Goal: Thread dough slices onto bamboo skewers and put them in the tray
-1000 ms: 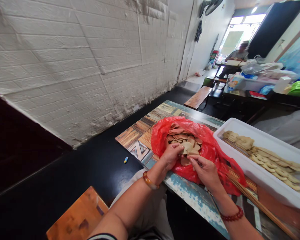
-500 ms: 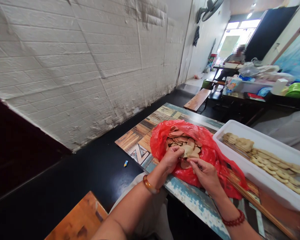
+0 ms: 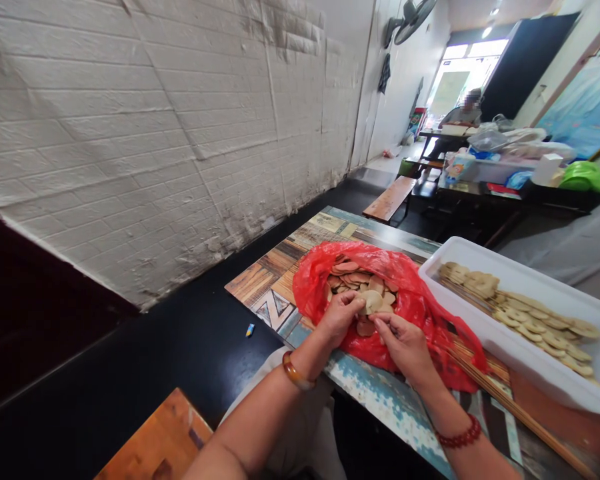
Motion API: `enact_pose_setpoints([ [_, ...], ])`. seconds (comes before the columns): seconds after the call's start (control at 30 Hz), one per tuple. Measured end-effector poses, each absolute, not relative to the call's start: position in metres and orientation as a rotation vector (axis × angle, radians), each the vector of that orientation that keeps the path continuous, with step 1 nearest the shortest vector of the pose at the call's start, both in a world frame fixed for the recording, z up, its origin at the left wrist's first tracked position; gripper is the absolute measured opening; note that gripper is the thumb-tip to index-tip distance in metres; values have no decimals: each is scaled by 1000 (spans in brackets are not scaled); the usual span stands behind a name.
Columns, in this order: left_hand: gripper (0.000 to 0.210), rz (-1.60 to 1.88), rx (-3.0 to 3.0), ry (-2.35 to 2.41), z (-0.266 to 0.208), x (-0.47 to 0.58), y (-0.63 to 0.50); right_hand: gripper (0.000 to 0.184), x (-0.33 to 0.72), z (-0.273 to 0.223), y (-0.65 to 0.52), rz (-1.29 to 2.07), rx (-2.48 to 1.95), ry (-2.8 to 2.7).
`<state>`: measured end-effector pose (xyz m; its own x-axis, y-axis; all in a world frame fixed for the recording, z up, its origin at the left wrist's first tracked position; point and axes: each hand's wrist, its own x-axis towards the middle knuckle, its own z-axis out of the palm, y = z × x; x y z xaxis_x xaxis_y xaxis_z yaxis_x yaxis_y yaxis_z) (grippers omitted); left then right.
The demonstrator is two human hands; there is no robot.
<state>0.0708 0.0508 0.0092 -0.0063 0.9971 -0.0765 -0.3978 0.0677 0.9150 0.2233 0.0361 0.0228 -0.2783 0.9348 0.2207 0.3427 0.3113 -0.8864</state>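
Note:
My left hand [image 3: 344,313] pinches a thin, round, pale slice [image 3: 372,301] over the mouth of a red plastic bag [image 3: 315,283]. My right hand [image 3: 401,340] is closed in a pinch close to the slice's lower edge; what its fingertips hold is too small to make out. Inside the bag lies a heap of similar flat slices [image 3: 347,268], some pale and some pinkish-brown. To the right, a bundle of thin wooden skewers [image 3: 520,410] lies on the table, partly under the bag. A white plastic tub [image 3: 437,283] holds rows of slices on skewers [image 3: 545,323].
The patterned table [image 3: 275,267] carries the bag and tub. A wooden stool [image 3: 155,440] stands at lower left, and a bench [image 3: 391,199] beyond the table. Further back, a person [image 3: 463,117] sits near a cluttered table [image 3: 510,193]. A white brick-patterned wall [image 3: 180,133] runs along the left.
The view has shifted slightly, so the scene sits a little further left. Both hands keep nearly the same pose at the slice.

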Motion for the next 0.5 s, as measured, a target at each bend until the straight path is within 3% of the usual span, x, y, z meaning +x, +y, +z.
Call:
enact_pose_setpoints([
  [0.5, 34, 1401, 776, 909, 7, 70, 52, 35, 223, 25, 35, 1026, -1152, -1749],
])
